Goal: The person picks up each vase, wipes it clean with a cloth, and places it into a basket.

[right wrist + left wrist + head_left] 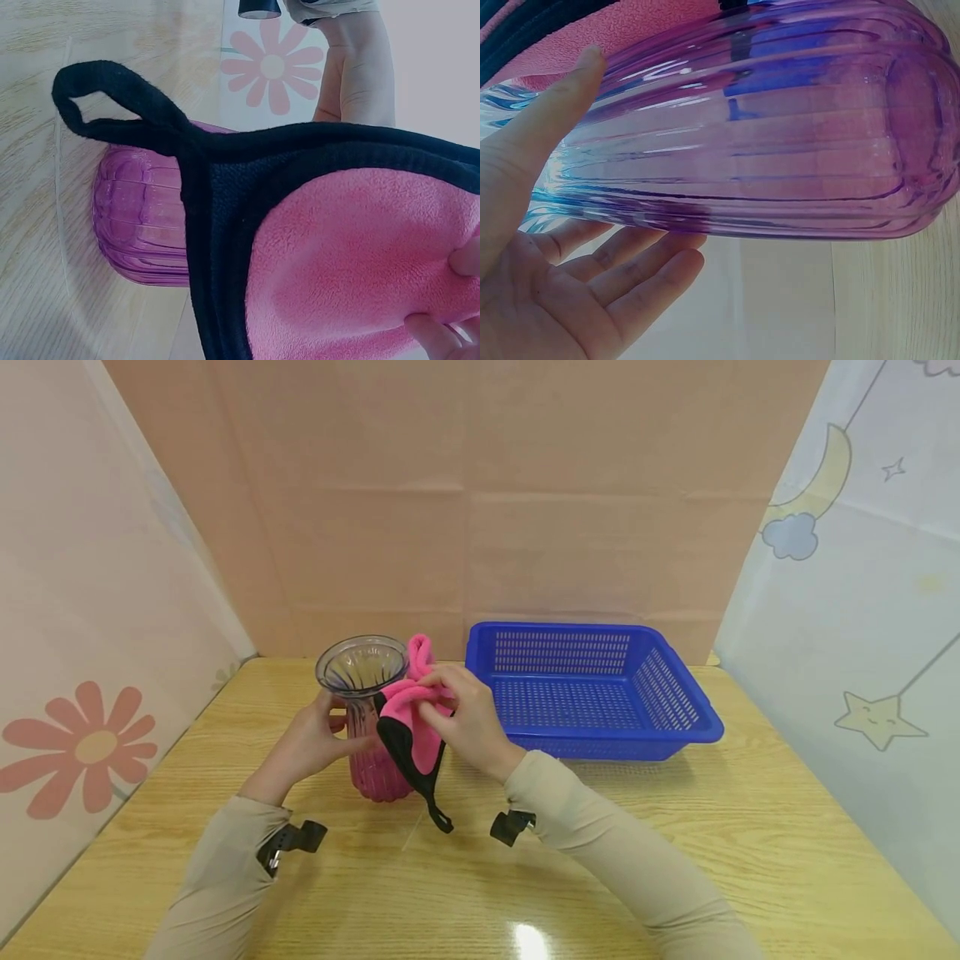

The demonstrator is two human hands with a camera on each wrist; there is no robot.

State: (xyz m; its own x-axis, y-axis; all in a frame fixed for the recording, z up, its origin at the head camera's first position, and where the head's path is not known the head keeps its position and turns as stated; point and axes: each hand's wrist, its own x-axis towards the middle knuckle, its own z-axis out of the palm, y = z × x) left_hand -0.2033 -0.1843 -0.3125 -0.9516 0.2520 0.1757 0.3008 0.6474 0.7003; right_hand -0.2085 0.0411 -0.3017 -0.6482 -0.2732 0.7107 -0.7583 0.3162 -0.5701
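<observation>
A ribbed glass vase (381, 768), clear at the flared rim and pink-purple toward its base, stands upright on the table. My left hand (309, 742) grips it round the neck from the left, thumb across the front; in the left wrist view the thumb and fingers (652, 292) lie on either side of the glass. From the right, my right hand (471, 718) pinches a pink cloth (427, 739) with black edging and a black hanging loop (112, 97). The cloth hangs against the right side of the vase, part of it up at the rim, covering some of the glass.
A blue plastic basket (592, 747) with slotted walls stands at the back right, close beyond my right hand. The wooden table (675, 852) ends at a plain backdrop behind, with printed sheets at both sides.
</observation>
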